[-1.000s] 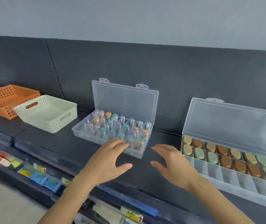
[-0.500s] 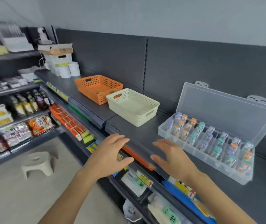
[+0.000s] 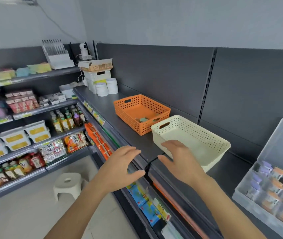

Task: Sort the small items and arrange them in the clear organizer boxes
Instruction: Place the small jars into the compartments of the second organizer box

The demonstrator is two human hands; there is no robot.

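A clear organizer box with its lid up sits at the right edge of the dark shelf, holding several small capped vials. A cream basket stands left of it with nothing visible inside. Behind that, an orange basket holds a few small oval items. My left hand hovers over the shelf's front edge, fingers relaxed and holding nothing. My right hand hovers in front of the cream basket's near corner, also holding nothing.
The dark shelf runs back to stacked white tubs and a box. Lower shelves on the left carry bottles and packets. A white step stool stands on the floor below.
The view has swung left: the organizer box has slid to the right edge and the two baskets have come to the centre. Both hands stay raised, holding nothing.
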